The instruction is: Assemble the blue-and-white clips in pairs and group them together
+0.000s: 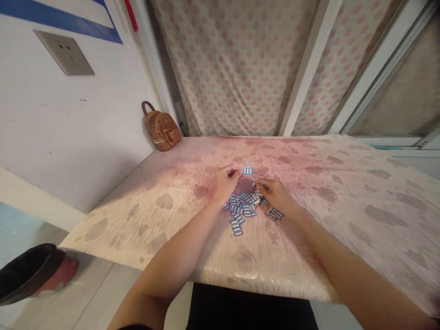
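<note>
Small white rectangular pieces with blue edges lie in a loose pile (243,204) on the table, several of them overlapping. Beyond the pile is a short, straight row of the same pieces (247,171). My left hand (225,181) is at the left end of that row, its thumb and fingers curled together; whether a piece is between them is hidden. To the right of the pile, my right hand (277,193) pinches a small blue-edged piece (255,184) just above the tabletop. A few more pieces (275,214) lie apart, below my right wrist.
A patterned cloth (165,201) covers the table. At its back left corner, a small brown backpack (165,130) leans against the wall. Dotted curtains (233,68) hang behind the table. A dark-rimmed bin (58,277) stands on the floor at left.
</note>
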A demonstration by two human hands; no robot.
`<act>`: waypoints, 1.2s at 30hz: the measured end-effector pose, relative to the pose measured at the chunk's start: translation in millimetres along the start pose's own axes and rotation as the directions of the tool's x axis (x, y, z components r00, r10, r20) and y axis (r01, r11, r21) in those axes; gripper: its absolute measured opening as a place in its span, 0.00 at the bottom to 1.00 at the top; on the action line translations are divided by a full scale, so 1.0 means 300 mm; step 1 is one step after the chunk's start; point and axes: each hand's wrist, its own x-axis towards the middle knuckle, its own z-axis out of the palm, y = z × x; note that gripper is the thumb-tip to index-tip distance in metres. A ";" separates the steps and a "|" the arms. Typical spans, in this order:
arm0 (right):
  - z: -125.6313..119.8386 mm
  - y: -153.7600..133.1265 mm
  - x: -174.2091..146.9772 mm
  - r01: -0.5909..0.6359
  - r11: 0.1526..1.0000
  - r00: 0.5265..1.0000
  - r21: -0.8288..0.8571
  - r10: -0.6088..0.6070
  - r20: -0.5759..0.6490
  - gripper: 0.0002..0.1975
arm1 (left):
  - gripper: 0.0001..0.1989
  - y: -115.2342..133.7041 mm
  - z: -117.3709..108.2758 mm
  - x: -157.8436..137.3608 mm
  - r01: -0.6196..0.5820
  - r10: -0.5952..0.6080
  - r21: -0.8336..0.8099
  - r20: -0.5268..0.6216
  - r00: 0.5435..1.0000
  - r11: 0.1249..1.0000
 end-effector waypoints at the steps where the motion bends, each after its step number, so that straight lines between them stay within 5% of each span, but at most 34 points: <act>1: 0.003 0.005 0.001 -0.011 1.000 1.000 0.022 0.011 -0.017 0.13 | 0.06 0.002 0.000 0.000 0.002 -0.002 -0.001 -0.004 1.000 1.000; 11: 0.009 0.017 0.019 -0.019 0.947 0.979 0.321 0.083 -0.185 0.05 | 0.07 -0.004 -0.006 0.004 -0.003 0.003 0.026 -0.017 1.000 1.000; 17: -0.012 0.002 0.014 0.041 0.960 0.982 0.278 0.012 -0.188 0.12 | 0.07 -0.003 -0.005 0.004 0.022 -0.022 0.019 -0.024 0.999 1.000; 31: -0.001 -0.005 0.011 0.016 0.946 0.966 0.323 0.068 -0.248 0.07 | 0.06 -0.010 -0.001 -0.003 -0.016 0.016 0.087 -0.002 1.000 0.996; 36: -0.025 -0.052 -0.008 0.135 0.978 0.940 0.160 -0.076 -0.332 0.08 | 0.06 0.010 0.009 -0.020 -0.057 0.049 0.130 0.060 0.997 0.990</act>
